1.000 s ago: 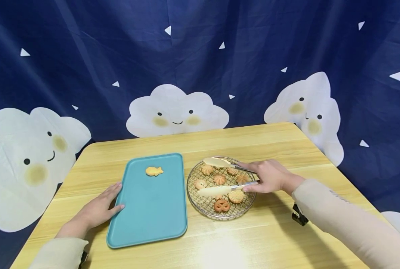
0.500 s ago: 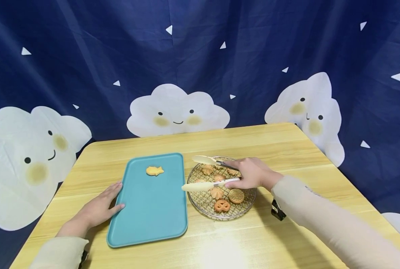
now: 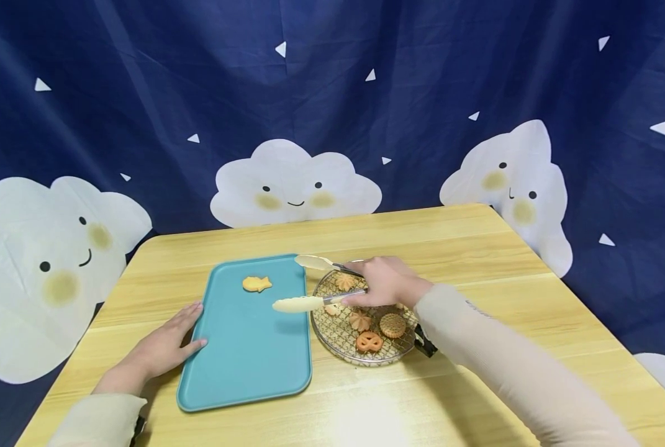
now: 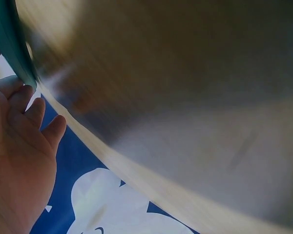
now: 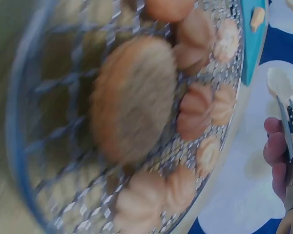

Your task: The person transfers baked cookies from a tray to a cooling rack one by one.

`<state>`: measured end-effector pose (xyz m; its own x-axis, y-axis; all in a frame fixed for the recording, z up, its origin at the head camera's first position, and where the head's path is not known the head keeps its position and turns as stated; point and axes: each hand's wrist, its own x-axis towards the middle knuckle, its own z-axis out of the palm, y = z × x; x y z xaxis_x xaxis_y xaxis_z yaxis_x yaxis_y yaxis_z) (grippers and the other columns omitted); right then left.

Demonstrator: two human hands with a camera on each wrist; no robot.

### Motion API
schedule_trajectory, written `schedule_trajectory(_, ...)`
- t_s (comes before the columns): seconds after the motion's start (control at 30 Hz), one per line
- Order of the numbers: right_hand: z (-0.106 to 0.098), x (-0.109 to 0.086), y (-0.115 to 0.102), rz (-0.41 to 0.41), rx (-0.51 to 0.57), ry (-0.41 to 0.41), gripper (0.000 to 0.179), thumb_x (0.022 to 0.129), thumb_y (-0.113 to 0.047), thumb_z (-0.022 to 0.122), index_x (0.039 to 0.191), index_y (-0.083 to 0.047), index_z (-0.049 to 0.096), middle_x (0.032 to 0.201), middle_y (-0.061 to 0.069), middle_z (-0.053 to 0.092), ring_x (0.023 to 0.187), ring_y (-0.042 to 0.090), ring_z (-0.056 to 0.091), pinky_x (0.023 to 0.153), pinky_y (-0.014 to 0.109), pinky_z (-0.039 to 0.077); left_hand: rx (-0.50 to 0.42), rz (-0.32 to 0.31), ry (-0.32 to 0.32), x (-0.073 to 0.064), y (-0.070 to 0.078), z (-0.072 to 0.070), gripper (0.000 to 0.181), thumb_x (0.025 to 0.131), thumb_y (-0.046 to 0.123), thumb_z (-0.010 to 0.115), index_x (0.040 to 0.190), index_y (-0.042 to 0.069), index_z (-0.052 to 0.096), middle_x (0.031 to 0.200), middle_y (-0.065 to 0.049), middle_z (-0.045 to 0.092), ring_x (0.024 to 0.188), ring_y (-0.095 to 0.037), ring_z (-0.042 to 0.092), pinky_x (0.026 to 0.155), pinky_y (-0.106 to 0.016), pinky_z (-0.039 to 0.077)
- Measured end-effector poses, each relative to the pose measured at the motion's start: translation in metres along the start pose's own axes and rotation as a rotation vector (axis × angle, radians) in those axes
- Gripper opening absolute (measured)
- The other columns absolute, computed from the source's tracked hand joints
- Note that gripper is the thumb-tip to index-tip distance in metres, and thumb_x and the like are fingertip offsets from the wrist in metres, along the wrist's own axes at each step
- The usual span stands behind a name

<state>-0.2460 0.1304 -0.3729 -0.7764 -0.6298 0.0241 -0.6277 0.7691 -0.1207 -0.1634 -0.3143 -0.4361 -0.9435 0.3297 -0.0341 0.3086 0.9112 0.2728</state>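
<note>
My left hand (image 3: pixel 161 347) rests at the left edge of a blue-green tray (image 3: pixel 243 366), fingers fairly straight on the rim. One fish-shaped cookie (image 3: pixel 256 284) lies near the tray's far end. My right hand (image 3: pixel 385 282) grips a pair of metal tongs with cream tips (image 3: pixel 298 304). The tongs are spread, nothing between their tips, which reach over the tray's right side. Below that hand sits a round wire rack (image 3: pixel 332 344) bearing several cookies, among them a pretzel-shaped cookie (image 3: pixel 369 341) and a round ridged cookie (image 5: pixel 136 97). My hand hides the rack's far right part.
A light wooden table (image 3: pixel 421 410) carries the tray and the rack side by side, with a narrow gap between. Behind the table hangs a dark blue curtain (image 3: pixel 332 74) printed with white clouds.
My right hand has moved left with the spread tongs, from over the rack until the tips are above the tray. The left hand, tray and fish-shaped cookie stay as they were.
</note>
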Motion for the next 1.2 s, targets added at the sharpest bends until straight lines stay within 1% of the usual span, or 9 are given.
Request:
schedule_trajectory(0.23,0.004,0.019,-0.019,0.038,-0.010,-0.015,0.090,0.078,-0.075,0.053,0.144,-0.014,0.045,0.047,-0.008,0.036,0.039,0.008,0.027,0.034,0.024,0.026,-0.003,0.002,-0.002,0.000,-0.001,0.000,0.082,0.093,0.050,0.055,0.147,-0.005,0.028,0.151,-0.025,0.025,0.135,-0.046,0.025,0.104,-0.061,0.027)
schedule_trajectory(0.33,0.004,0.027,-0.028,0.057,-0.014,-0.027,0.091,0.078,-0.076,0.052,0.145,-0.015,0.043,0.047,-0.008,0.035,0.038,0.007,0.025,0.033,0.023,0.024,-0.006,-0.002,-0.004,0.000,0.000,0.000,0.082,0.093,0.050,0.055,0.147,-0.005,0.028,0.151,-0.025,0.025,0.135,-0.046,0.025,0.104,-0.062,0.027)
schedule_trajectory(0.4,0.004,0.032,-0.034,0.065,-0.024,-0.033,0.092,0.077,-0.077,0.051,0.145,-0.015,0.043,0.048,-0.007,0.037,0.038,0.008,0.028,0.033,0.022,0.025,-0.006,-0.004,-0.004,0.000,0.000,-0.001,0.082,0.093,0.050,0.055,0.147,-0.005,0.028,0.150,-0.025,0.026,0.135,-0.046,0.025,0.104,-0.062,0.027)
schedule_trajectory(0.6,0.004,0.046,-0.049,0.091,-0.018,-0.055,0.092,0.078,-0.077,0.051,0.145,-0.014,0.044,0.059,-0.006,0.051,0.046,0.010,0.045,0.037,0.024,0.036,-0.003,-0.004,-0.002,0.000,0.001,-0.001,0.081,0.093,0.048,0.057,0.146,-0.006,0.029,0.150,-0.026,0.026,0.134,-0.046,0.025,0.103,-0.062,0.027)
schedule_trajectory(0.77,0.007,0.055,-0.059,0.101,-0.008,-0.072,0.092,0.078,-0.077,0.051,0.145,-0.013,0.043,0.059,-0.005,0.051,0.047,0.010,0.046,0.037,0.023,0.035,-0.007,-0.009,-0.007,0.000,0.000,-0.001,0.082,0.092,0.049,0.056,0.147,-0.005,0.028,0.150,-0.026,0.026,0.134,-0.046,0.025,0.103,-0.062,0.028)
schedule_trajectory(0.87,0.009,0.060,-0.064,0.096,-0.015,-0.072,0.091,0.079,-0.076,0.052,0.144,-0.013,0.044,0.061,-0.004,0.054,0.052,0.011,0.050,0.037,0.023,0.035,-0.007,-0.010,-0.008,0.000,0.000,-0.001,0.082,0.092,0.050,0.056,0.147,-0.005,0.028,0.150,-0.025,0.026,0.135,-0.046,0.025,0.103,-0.062,0.027)
schedule_trajectory(1.03,0.013,0.067,-0.073,0.102,-0.039,-0.075,0.088,0.079,-0.074,0.053,0.142,-0.013,0.047,0.086,0.000,0.068,0.073,0.014,0.062,0.040,0.025,0.042,-0.009,-0.011,-0.009,-0.001,0.000,-0.001,0.082,0.092,0.050,0.056,0.147,-0.005,0.028,0.151,-0.025,0.025,0.135,-0.046,0.025,0.103,-0.063,0.027)
schedule_trajectory(1.1,0.015,0.071,-0.076,0.105,-0.062,-0.081,0.085,0.080,-0.074,0.052,0.141,-0.015,0.049,0.097,0.001,0.069,0.080,0.015,0.064,0.043,0.026,0.045,-0.009,-0.012,-0.009,-0.001,0.000,-0.001,0.082,0.092,0.050,0.056,0.147,-0.005,0.028,0.151,-0.025,0.025,0.135,-0.046,0.024,0.103,-0.063,0.027)
schedule_trajectory(1.2,0.016,0.074,-0.081,0.115,-0.081,-0.097,0.083,0.081,-0.074,0.051,0.140,-0.016,0.049,0.105,0.002,0.069,0.086,0.017,0.065,0.046,0.028,0.047,-0.009,-0.012,-0.010,-0.001,0.000,-0.001,0.082,0.092,0.049,0.056,0.147,-0.005,0.028,0.151,-0.025,0.025,0.135,-0.046,0.024,0.103,-0.063,0.027)
